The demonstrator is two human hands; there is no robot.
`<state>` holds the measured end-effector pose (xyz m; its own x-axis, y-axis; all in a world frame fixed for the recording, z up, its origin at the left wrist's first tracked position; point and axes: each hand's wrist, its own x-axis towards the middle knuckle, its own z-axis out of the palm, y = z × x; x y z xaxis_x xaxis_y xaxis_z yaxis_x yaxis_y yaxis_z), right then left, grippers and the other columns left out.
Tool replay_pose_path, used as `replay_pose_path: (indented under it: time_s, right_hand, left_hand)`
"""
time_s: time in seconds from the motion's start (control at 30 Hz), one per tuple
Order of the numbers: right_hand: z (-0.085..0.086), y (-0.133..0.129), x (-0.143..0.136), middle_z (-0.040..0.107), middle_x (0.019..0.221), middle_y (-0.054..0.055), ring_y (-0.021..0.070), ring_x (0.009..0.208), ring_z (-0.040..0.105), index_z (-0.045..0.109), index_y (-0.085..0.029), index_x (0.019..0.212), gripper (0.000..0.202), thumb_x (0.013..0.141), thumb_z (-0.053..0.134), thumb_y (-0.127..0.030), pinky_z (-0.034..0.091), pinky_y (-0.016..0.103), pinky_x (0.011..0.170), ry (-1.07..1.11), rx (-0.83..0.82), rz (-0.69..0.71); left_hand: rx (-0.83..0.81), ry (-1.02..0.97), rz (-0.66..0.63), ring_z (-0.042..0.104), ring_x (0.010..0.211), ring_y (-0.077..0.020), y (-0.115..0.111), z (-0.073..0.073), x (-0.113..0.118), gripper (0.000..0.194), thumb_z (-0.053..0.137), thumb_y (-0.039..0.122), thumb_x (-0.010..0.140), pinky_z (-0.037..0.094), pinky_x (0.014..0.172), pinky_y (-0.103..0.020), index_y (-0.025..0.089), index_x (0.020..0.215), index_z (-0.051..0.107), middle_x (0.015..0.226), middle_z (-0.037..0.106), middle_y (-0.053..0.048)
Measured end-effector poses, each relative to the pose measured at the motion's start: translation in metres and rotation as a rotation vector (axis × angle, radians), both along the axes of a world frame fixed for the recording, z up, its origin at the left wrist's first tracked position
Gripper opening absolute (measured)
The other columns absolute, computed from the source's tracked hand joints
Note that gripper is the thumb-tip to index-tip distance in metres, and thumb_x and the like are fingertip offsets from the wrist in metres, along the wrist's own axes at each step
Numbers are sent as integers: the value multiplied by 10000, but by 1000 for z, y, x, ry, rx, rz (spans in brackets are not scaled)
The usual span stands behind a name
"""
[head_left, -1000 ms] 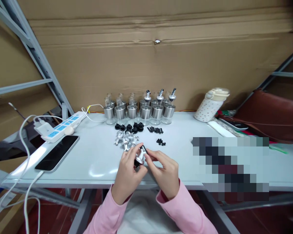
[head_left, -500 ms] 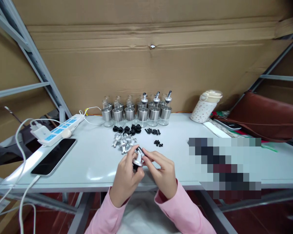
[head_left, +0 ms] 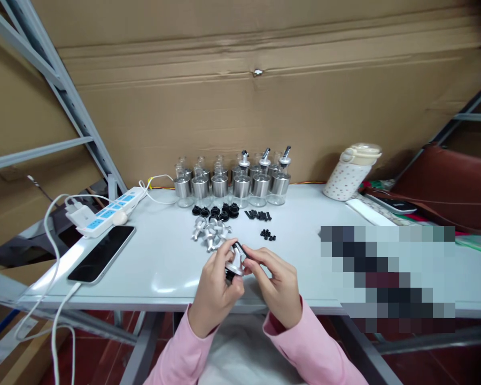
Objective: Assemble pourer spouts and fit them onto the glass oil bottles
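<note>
My left hand (head_left: pixel 216 283) is closed round a silver pourer top (head_left: pixel 235 264) with a black base, near the table's front edge. Beside it, my right hand (head_left: pixel 276 280) pinches a thin black flap piece (head_left: pixel 241 249) against the pourer's spout. Just beyond my hands lie several silver spouts (head_left: pixel 210 233), with black stoppers (head_left: pixel 215 212) behind them. To their right are small black strips (head_left: pixel 258 215) and tiny black caps (head_left: pixel 268 235). Glass bottles with steel bands (head_left: pixel 241 187) stand in rows at the back, and three have pourers (head_left: pixel 285 156) on top.
On the left are a phone (head_left: pixel 102 254), a power strip (head_left: pixel 112 212) and white cables. At the right stand a dotted white flask (head_left: pixel 347 174), a brown bag (head_left: pixel 460 184) and another phone (head_left: pixel 396 204). A pixelated patch hides part of the right side.
The whole view has shifted, so the scene sits slightly further right. Both hands keep their hold at the pourer, with little visible change between them.
</note>
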<state>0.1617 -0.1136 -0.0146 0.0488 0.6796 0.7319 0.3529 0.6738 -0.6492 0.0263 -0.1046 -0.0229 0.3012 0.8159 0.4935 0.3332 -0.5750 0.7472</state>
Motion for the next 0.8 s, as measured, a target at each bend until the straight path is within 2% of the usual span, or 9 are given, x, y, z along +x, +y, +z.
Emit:
replay_pose_path:
  time_s: [0.33,0.53,0.7,0.8]
  right_hand:
    - [-1,-2,2,602,626,8,109,548,573,658,-179,1022,236,831,527,-133,480,233,549,-5,30,2]
    - [-2,-1,2,586,637,1,101,543,560,642,-198,1049,278,819,532,-88,470,223,537,-31,72,19]
    - [-1,-1,4,585,691,9,125,600,554,544,-214,1196,458,751,649,-182,486,261,572,-75,125,112]
    - [-1,-2,4,570,669,0,120,576,537,536,-216,1201,468,748,652,-192,477,260,552,-77,123,132]
  left_hand:
    - [42,-32,-5,514,793,-172,0,-2,-2,444,385,294,828,432,763,-313,175,1256,374,854,529,-42]
    - [114,21,68,494,750,-168,2,-6,0,450,387,307,830,438,728,-311,176,1261,385,816,528,-37]
    - [160,13,93,486,698,-168,3,-9,-1,584,416,535,829,437,670,-301,140,1258,381,795,525,-44]
    - [196,28,91,476,658,-161,4,-10,-1,657,375,625,815,430,657,-300,140,1258,370,770,525,-36]
